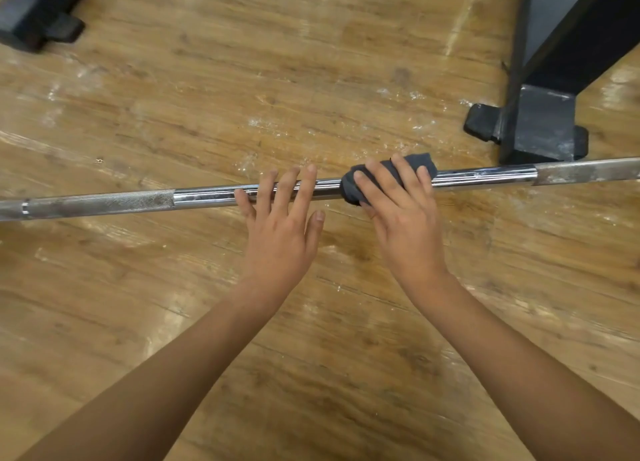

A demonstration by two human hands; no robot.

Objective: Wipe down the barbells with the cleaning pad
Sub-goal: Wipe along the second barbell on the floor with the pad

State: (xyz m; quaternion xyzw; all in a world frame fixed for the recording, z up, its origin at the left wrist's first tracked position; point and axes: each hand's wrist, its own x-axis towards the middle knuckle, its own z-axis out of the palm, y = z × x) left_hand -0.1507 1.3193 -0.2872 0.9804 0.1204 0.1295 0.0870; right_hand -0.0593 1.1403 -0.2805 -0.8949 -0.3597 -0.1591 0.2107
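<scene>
1. One long, round, silver steel barbell [207, 197] ran across the view from edge to edge, over the worn, yellow-brown wood-plank floor [311, 79]. Whether it touched the floor could not be told.
2. The barbell showed two dull knurled stretches, one at the left and one at the right, with a smooth chrome length between them.
3. One dark grey, bunched cloth cleaning pad [417, 164] was wrapped over that chrome length, right of its middle.
4. Two bare hands were in view. The right hand [405, 218] gripped the cleaning pad, its four fingers curled over the top and its thumb tucked against the near side, pressing the cloth onto the barbell.
5. The left hand [280, 232] lay just beside the cleaning pad, its fingers straight and spread across the bare chrome, clasping nothing.
6. Two black steel frame feet stood on the floor beyond the barbell: one [540, 128] near its right part, the other [38, 24] well apart at the top left corner.
</scene>
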